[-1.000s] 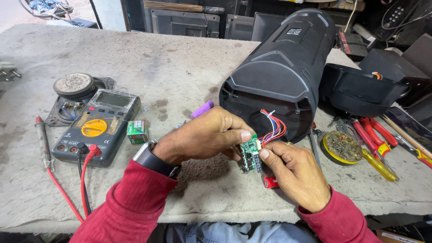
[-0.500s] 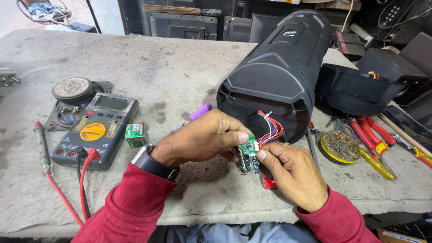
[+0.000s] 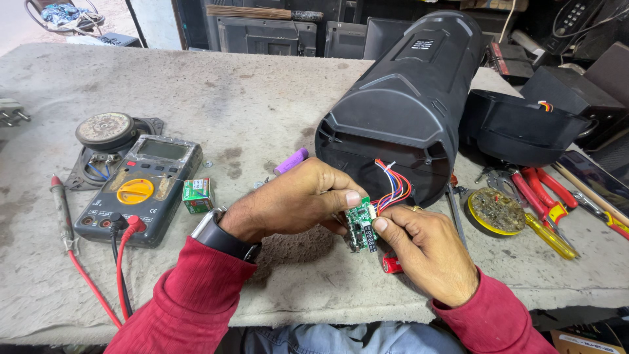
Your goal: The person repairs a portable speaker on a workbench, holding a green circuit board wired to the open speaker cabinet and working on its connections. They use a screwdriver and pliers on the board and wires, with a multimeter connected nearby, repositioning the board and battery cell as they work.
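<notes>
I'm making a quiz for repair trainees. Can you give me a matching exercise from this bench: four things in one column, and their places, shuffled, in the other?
Things:
1. small green circuit board
2. multimeter
3. purple battery cell
4. red-handled pliers

Places:
A. lying on the bench just left of the black speaker housing
B. pinched between the left hand and the right hand
C. on the bench right of the housing, among hand tools
D. on the bench to the far left, with red and black leads plugged in

Pairs: 1-B, 2-D, 3-A, 4-C
</notes>
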Demonstrator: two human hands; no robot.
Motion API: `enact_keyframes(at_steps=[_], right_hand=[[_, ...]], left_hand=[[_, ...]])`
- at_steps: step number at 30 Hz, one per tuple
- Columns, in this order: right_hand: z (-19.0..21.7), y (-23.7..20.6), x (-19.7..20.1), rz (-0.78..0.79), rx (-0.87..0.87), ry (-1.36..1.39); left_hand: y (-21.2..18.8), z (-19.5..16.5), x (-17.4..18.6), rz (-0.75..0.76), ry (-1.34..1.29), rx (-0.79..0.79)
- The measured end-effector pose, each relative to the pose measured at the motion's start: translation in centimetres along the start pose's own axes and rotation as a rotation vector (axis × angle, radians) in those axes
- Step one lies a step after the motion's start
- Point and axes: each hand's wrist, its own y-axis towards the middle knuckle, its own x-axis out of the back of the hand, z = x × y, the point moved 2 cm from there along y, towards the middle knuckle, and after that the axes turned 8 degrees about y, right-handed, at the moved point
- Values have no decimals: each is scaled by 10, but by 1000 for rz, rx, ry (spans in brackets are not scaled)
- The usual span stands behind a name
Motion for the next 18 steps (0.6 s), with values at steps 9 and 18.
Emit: enact_keyframes(at_steps=[9, 18], right_hand=[[1, 0, 0, 1, 16, 18], [2, 0, 0, 3, 1, -5]], left_hand=[[1, 0, -1, -2, -10, 3], [2, 3, -1, -4, 3, 5]])
